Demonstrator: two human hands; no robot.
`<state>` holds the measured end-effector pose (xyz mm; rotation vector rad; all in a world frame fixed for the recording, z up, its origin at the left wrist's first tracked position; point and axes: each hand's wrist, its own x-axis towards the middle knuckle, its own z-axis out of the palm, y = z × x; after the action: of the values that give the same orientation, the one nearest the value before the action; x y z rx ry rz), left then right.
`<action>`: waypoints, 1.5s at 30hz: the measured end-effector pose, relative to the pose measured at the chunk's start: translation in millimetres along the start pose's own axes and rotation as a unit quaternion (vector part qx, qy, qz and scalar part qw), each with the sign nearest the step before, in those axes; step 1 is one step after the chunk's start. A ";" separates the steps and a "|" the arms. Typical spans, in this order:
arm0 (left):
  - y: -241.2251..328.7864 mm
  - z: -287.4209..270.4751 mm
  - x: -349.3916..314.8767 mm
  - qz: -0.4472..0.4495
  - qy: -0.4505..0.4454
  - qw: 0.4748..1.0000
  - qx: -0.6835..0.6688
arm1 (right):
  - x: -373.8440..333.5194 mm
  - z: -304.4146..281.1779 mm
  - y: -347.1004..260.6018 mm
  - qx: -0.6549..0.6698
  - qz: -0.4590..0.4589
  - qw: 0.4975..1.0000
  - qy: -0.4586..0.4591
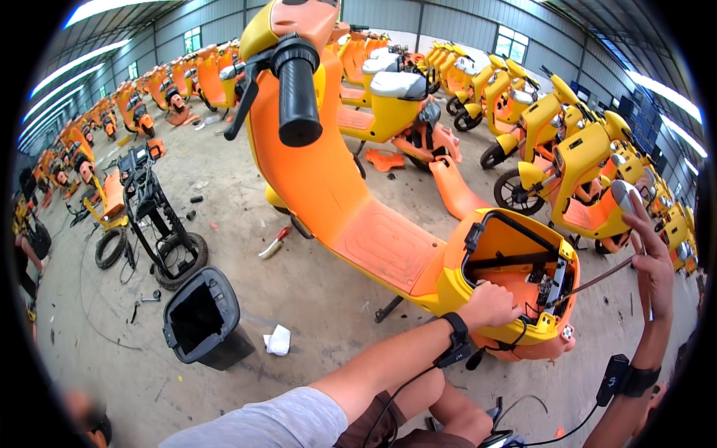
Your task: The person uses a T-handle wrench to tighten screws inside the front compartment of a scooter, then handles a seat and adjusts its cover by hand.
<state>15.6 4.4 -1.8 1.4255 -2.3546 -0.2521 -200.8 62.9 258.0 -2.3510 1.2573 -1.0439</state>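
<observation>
Centre: orange-yellow scooter (385, 239), black handlebar grip (299, 97) at upper centre. Lower right: left hand (489, 305) on near edge of open rear compartment (452, 269). Far right: right hand (651, 257) against slim tool (601, 281), slanting down-left to the compartment. Lower left: open black bin (231, 347) on grey floor (314, 313), white crumpled scrap (278, 340) just beside. Farther left: stripped black frame (142, 175). Upper left: orange scooters (213, 71) in rows. Upper right: yellow scooters (582, 160).

This seems a scooter workshop, with metal walls (463, 30), many parked scooters (582, 157) and loose parts (385, 160) on the floor (314, 299).
</observation>
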 end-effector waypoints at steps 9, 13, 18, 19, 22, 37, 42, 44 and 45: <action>4.8 -3.1 1.8 0.002 -0.003 1.000 -0.009 | 14.8 -3.1 12.2 0.104 0.020 0.987 0.119; 6.2 1.3 7.6 0.013 -0.007 1.000 -0.020 | 20.2 -1.1 42.1 0.205 0.022 0.952 0.227; -0.2 -7.9 -0.9 0.001 -0.024 1.000 -0.018 | 38.4 37.1 46.2 0.283 0.007 0.890 0.357; -1.1 -7.5 -2.0 -0.005 -0.028 0.999 -0.017 | 40.0 53.3 47.3 0.292 -0.028 0.891 0.347; -1.4 -9.4 -1.1 -0.011 -0.046 0.999 -0.009 | 28.0 93.2 27.6 -0.018 -0.231 0.901 0.367; 1.2 -10.4 7.9 0.003 -0.053 0.999 0.002 | 58.4 68.6 60.3 -0.309 -0.287 0.761 0.494; -0.1 -7.8 4.5 0.004 -0.044 0.999 -0.001 | 23.0 53.7 66.9 -0.339 -0.269 0.766 0.476; 3.8 -1.4 9.8 0.017 -0.040 0.999 0.017 | 11.3 39.8 71.1 -0.358 -0.270 0.750 0.486; 5.0 1.3 9.9 0.022 -0.037 0.999 0.020 | 2.3 36.4 74.7 -0.380 -0.256 0.756 0.468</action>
<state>7.0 -2.0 0.9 1.4027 -2.4609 -0.2493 -219.6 14.3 193.3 -2.9488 1.5597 -2.5323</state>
